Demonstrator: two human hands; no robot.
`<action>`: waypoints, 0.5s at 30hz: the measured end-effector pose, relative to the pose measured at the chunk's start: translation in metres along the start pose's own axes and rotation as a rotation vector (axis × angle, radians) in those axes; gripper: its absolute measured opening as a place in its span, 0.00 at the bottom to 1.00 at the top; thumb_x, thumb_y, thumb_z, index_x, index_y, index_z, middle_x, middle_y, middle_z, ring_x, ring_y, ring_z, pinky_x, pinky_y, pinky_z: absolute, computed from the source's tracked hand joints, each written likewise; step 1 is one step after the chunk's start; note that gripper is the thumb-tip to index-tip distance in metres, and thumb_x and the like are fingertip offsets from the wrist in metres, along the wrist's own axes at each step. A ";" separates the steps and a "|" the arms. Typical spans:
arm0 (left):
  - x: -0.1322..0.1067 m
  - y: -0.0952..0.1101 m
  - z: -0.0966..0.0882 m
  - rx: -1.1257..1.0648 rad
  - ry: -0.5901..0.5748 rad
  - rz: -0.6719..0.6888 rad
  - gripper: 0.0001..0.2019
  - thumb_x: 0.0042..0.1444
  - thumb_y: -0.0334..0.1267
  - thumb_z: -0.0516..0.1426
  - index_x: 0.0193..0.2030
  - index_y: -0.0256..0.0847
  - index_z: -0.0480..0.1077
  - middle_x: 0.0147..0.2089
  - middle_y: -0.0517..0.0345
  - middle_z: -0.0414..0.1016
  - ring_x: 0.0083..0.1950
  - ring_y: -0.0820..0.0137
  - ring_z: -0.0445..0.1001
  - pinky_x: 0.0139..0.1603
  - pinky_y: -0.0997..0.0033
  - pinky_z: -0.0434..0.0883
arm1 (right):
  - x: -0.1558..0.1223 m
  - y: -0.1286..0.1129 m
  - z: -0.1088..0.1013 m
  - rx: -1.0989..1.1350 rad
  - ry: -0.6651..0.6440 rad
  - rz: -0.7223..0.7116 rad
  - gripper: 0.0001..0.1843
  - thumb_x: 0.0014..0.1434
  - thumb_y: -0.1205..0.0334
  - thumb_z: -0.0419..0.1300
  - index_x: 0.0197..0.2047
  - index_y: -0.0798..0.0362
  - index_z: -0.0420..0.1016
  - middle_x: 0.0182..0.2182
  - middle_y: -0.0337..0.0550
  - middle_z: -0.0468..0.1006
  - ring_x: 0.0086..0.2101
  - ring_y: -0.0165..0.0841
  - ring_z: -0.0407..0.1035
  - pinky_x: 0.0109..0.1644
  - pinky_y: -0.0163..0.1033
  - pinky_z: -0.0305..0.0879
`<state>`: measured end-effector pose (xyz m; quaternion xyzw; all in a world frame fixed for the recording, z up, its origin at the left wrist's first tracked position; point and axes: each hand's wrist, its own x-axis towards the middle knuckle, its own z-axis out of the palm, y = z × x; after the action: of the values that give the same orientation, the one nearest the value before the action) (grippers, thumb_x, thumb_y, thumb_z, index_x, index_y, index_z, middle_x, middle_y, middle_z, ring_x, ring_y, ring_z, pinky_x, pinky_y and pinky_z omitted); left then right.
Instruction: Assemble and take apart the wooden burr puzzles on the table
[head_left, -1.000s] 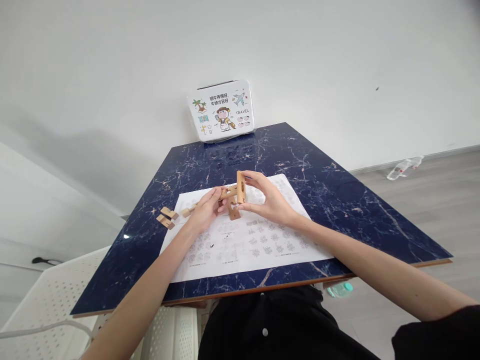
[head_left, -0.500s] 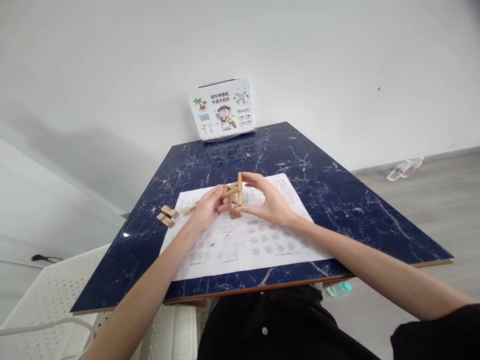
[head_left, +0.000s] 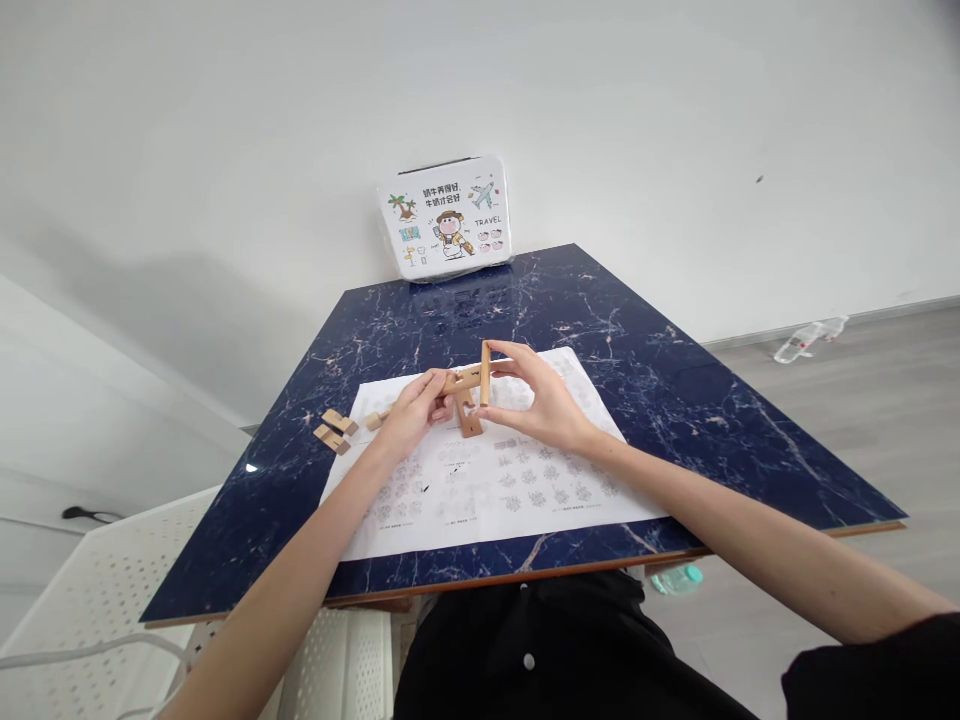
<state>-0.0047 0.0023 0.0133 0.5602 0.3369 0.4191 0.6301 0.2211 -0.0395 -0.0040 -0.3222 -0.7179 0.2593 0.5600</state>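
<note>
The white case point(head_left: 448, 222) reads "TRAVEL"; the left hand point(head_left: 414, 412) grips a wooden bar point(head_left: 466, 379), the right hand point(head_left: 546, 405) a slim wooden piece point(head_left: 485, 375).

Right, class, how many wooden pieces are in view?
6 visible: two wooden pieces at the left edge of the paper, one partly behind the left hand, one in its grip, one in the right hand, one on the paper between the hands. Others may hide.

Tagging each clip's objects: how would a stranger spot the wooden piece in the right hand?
A white sheet lies on the blue table. Over it, the right hand pinches the wooden piece end to end. In this view it stands upright, unlike the sloping piece in the left hand.
</note>
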 end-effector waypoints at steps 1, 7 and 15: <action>0.000 0.000 -0.001 0.017 -0.003 0.005 0.17 0.63 0.51 0.68 0.41 0.38 0.73 0.27 0.63 0.66 0.24 0.78 0.57 0.26 0.76 0.58 | 0.000 0.000 0.000 -0.010 -0.003 -0.004 0.44 0.59 0.41 0.74 0.72 0.40 0.64 0.67 0.54 0.68 0.57 0.50 0.76 0.64 0.63 0.75; 0.000 -0.001 -0.007 0.145 0.012 0.041 0.21 0.61 0.56 0.67 0.41 0.39 0.72 0.28 0.63 0.66 0.24 0.78 0.57 0.25 0.75 0.56 | -0.003 0.004 -0.003 -0.102 -0.045 -0.063 0.42 0.61 0.45 0.73 0.74 0.40 0.63 0.68 0.53 0.67 0.56 0.49 0.76 0.63 0.64 0.76; 0.001 -0.006 -0.011 0.188 -0.027 0.027 0.22 0.63 0.60 0.65 0.41 0.40 0.71 0.28 0.64 0.63 0.23 0.77 0.57 0.26 0.74 0.57 | -0.004 0.008 -0.005 -0.199 -0.070 -0.108 0.41 0.62 0.47 0.73 0.74 0.38 0.65 0.68 0.51 0.69 0.66 0.51 0.67 0.68 0.65 0.70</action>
<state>-0.0135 0.0077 0.0060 0.6269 0.3588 0.3865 0.5735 0.2284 -0.0371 -0.0116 -0.3276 -0.7756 0.1672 0.5130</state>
